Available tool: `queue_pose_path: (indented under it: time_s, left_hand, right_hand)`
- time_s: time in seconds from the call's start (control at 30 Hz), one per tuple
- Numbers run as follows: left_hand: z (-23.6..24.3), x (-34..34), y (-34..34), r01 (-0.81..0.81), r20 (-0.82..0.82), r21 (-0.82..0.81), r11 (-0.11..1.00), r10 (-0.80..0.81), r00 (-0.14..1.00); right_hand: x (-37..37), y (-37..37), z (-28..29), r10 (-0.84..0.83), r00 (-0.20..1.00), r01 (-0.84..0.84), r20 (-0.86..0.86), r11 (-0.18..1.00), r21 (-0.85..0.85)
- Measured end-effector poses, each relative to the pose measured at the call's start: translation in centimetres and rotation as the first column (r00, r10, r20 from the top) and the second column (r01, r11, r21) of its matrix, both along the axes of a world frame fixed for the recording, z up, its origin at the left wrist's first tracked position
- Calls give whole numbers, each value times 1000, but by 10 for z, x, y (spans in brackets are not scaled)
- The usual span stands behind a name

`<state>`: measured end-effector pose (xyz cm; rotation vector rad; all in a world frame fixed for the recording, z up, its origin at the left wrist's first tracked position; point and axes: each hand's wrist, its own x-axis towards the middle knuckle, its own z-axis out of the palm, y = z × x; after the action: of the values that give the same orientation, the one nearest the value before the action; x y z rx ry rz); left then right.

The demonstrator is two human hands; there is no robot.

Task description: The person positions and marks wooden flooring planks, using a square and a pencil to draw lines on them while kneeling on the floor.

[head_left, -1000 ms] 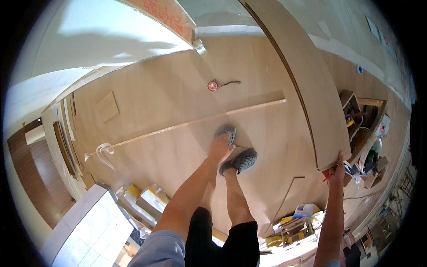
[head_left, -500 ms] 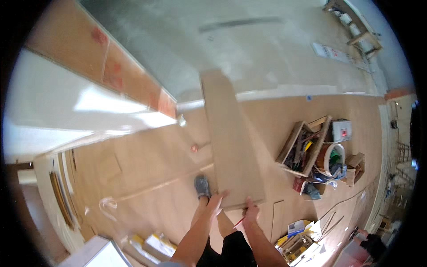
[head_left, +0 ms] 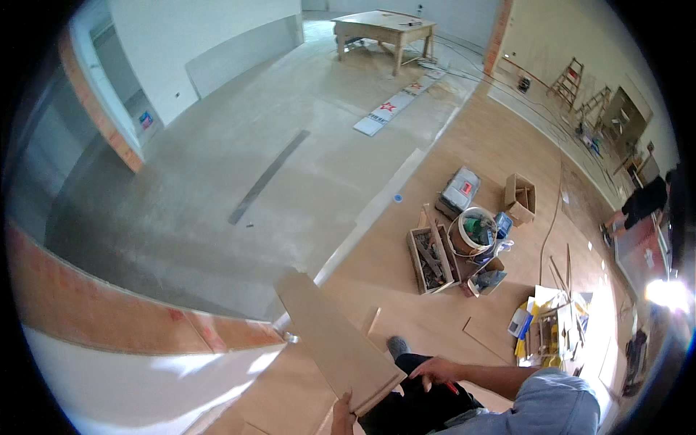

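A long flat tan board (head_left: 330, 337) slants up and away to the left from just in front of my body, its near end showing a thin grooved edge. My left hand (head_left: 343, 415) grips its lower left edge, with the thumb on top and the other fingers hidden underneath. My right hand (head_left: 433, 371) is beside the near right corner, its index finger stretched toward the board's end. A thin red stick, like a pencil (head_left: 453, 388), pokes out below the right hand's curled fingers. Whether that hand touches the board is hard to tell.
A wall corner with an orange-brown edge (head_left: 145, 333) stands close on the left. To the right are a wooden tool tray (head_left: 433, 261), a white bucket (head_left: 475, 230), a grey case (head_left: 458, 190) and cardboard boxes (head_left: 520, 197). A table (head_left: 384, 27) stands far back; another person (head_left: 641, 203) is at far right.
My view has swung toward the right and up, bringing the table into sight. The board now slants left; my right hand has come off its near end, while my left still holds it.
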<state>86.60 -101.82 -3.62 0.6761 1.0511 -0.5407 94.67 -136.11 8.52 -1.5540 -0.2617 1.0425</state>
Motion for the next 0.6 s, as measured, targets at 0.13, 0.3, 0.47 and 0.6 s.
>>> queue_pose_path:
  time_s: [0.13,0.3,0.47,0.6]
  left_hand:
    - [-21,-33,41,50,30,-22,999,-49,998]
    - [30,-17,25,97,2,49,994,-97,995]
    - [83,17,-4,165,39,250,954,-180,983]
    - [123,60,-22,285,87,513,810,-379,921]
  right_hand:
    - [51,-54,-7,-675,659,643,-332,734,-219]
    - [138,-82,-98,-790,592,607,-160,568,-556]
    - [229,-16,-221,-713,657,467,-248,642,-609]
    - [262,41,-292,107,982,16,153,771,-637]
